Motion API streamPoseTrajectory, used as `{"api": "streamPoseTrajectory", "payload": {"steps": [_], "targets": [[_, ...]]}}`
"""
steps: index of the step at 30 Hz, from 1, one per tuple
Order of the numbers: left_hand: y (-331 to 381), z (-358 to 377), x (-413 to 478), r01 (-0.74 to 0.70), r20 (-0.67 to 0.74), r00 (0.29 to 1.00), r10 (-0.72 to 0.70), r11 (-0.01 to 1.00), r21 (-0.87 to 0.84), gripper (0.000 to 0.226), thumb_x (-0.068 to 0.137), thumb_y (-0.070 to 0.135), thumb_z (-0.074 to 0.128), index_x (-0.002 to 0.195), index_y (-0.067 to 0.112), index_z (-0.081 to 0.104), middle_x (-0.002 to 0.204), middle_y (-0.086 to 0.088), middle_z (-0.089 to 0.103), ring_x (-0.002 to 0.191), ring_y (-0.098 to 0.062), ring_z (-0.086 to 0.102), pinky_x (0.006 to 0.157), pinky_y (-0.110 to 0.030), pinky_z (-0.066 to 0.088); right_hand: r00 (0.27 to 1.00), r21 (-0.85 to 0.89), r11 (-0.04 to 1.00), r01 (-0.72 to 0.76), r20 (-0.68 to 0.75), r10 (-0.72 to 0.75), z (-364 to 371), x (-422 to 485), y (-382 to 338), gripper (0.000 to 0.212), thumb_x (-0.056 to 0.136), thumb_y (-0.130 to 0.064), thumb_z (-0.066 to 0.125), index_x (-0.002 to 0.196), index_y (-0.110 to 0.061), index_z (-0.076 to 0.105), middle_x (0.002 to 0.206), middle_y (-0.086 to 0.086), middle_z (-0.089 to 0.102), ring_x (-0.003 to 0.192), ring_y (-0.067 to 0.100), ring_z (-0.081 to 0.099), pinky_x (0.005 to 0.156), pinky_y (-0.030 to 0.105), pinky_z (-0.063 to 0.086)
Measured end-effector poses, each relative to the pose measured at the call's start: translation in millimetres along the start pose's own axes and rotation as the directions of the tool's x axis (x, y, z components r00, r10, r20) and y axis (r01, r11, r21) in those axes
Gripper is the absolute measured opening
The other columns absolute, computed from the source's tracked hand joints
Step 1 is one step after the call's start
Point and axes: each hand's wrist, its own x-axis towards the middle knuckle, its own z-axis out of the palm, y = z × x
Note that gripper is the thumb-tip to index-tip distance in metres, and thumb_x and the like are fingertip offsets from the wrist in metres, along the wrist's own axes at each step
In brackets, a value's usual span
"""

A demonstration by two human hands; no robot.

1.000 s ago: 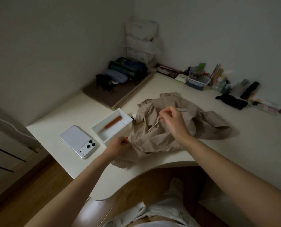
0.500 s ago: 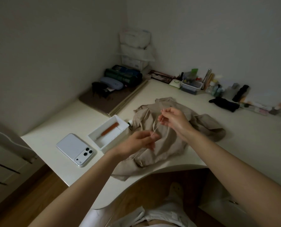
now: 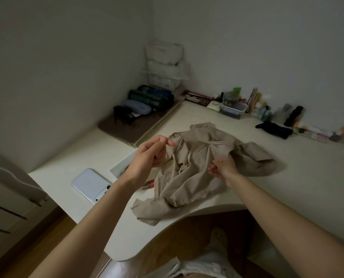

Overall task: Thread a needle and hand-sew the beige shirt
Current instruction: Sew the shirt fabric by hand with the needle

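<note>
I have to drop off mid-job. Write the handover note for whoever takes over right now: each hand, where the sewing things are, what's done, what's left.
Left hand: raised over the left edge of the crumpled beige shirt, thumb and forefinger tips together as if pinching; no thread or needle shows.
Right hand: low on the shirt, fingers bent onto the cloth; grip unclear.
Shirt lies on the cream table, one corner over the front edge; a white plastic tray sits left of it, partly behind the left arm.
Done: no stitches visible. Left: check that the needle is threaded, then sew.
</note>
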Motion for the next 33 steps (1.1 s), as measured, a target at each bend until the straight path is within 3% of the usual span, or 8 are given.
{"api": "streamPoseTrajectory", "payload": {"steps": [5, 7, 11, 14, 17, 20, 25, 33], "targets": [[-1.7, -0.2, -0.8, 0.083, 0.051, 0.994, -0.1, 0.96, 0.267, 0.031, 0.101, 0.02, 0.039, 0.087, 0.01, 0.065, 0.049, 0.01, 0.035, 0.044, -0.005, 0.025, 0.043, -0.016, 0.021, 0.985, -0.046, 0.988, 0.15, 0.091, -0.146, 15.7, -17.8, -10.1, 0.025, 0.1, -0.007, 0.036, 0.112, 0.005, 0.054, 0.089, 0.015, 0.065, 0.07, 0.015, 0.061, 0.062, 0.02, 0.052], [-4.3, 1.2, 0.5, 0.14, 0.056, 0.985, -0.165, 0.939, 0.314, 0.031, 0.101, 0.02, 0.039, 0.085, 0.011, 0.065, 0.046, 0.012, 0.038, 0.042, -0.003, 0.027, 0.042, -0.014, 0.022, 0.957, -0.016, 0.978, 0.206, 0.21, -0.198, 26.2, -33.1, -16.7, 0.024, 0.101, -0.006, 0.033, 0.111, 0.005, 0.052, 0.104, 0.02, 0.067, 0.076, 0.017, 0.065, 0.065, 0.019, 0.054], [-10.5, 3.9, 1.5, 0.187, 0.048, 0.973, -0.224, 0.898, 0.398, 0.03, 0.1, 0.022, 0.042, 0.082, 0.014, 0.065, 0.051, 0.007, 0.039, 0.045, -0.006, 0.028, 0.045, -0.018, 0.022, 0.884, -0.208, 0.917, 0.341, 0.404, -0.237, 49.3, -56.9, -20.3, 0.02, 0.102, -0.02, 0.037, 0.101, -0.008, 0.052, 0.098, 0.013, 0.068, 0.09, 0.023, 0.068, 0.089, 0.037, 0.054], [-12.1, 4.4, 0.7, 0.185, 0.037, 0.975, -0.22, 0.891, 0.415, 0.031, 0.1, 0.022, 0.042, 0.079, 0.016, 0.064, 0.058, -0.004, 0.039, 0.049, -0.009, 0.028, 0.047, -0.022, 0.021, 0.859, -0.234, 0.901, 0.366, 0.457, -0.23, 58.6, -63.0, -17.5, 0.019, 0.102, -0.023, 0.038, 0.091, -0.015, 0.051, 0.073, 0.002, 0.056, 0.055, 0.007, 0.058, 0.067, 0.03, 0.056], [-13.8, 2.0, -1.3, 0.17, 0.036, 0.978, -0.206, 0.884, 0.435, 0.031, 0.101, 0.024, 0.041, 0.082, 0.017, 0.065, 0.066, -0.01, 0.036, 0.053, -0.012, 0.027, 0.048, -0.023, 0.022, 0.86, -0.319, 0.847, 0.425, 0.436, -0.267, 57.5, -62.6, -15.2, 0.019, 0.102, -0.025, 0.037, 0.091, -0.019, 0.051, 0.064, -0.003, 0.043, 0.05, 0.005, 0.038, 0.047, 0.019, 0.034], [-17.4, -2.4, -4.8, 0.169, 0.02, 0.98, -0.198, 0.884, 0.436, 0.03, 0.099, 0.027, 0.044, 0.082, 0.02, 0.067, 0.06, -0.002, 0.041, 0.052, -0.01, 0.029, 0.049, -0.02, 0.025, 0.88, -0.369, 0.817, 0.444, 0.354, -0.318, 50.4, -47.5, -12.1, 0.015, 0.101, -0.024, 0.039, 0.1, -0.016, 0.053, 0.067, -0.006, 0.045, 0.055, 0.006, 0.04, 0.049, 0.018, 0.03], [-18.8, -6.6, -10.2, 0.144, 0.003, 0.988, -0.153, 0.936, 0.32, 0.026, 0.1, 0.021, 0.045, 0.084, 0.013, 0.065, 0.048, 0.013, 0.042, 0.046, -0.005, 0.029, 0.046, -0.016, 0.025, 0.907, -0.541, 0.729, 0.419, 0.212, -0.364, 28.6, -22.4, 0.0, 0.021, 0.101, -0.02, 0.038, 0.085, -0.013, 0.049, 0.075, -0.001, 0.047, 0.073, 0.015, 0.045, 0.059, 0.025, 0.034], [-32.8, -6.0, -13.1, 0.109, 0.111, 0.98, -0.163, 0.915, 0.389, 0.024, 0.098, 0.012, 0.049, 0.081, 0.016, 0.065, 0.073, 0.009, 0.062, 0.063, 0.001, 0.051, 0.064, -0.014, 0.039, 0.936, -0.621, 0.707, 0.34, 0.15, -0.318, 13.3, -9.0, 25.9, 0.026, 0.102, -0.023, 0.036, 0.079, -0.019, 0.046, 0.082, -0.004, 0.05, 0.074, 0.011, 0.048, 0.061, 0.026, 0.036]]}}
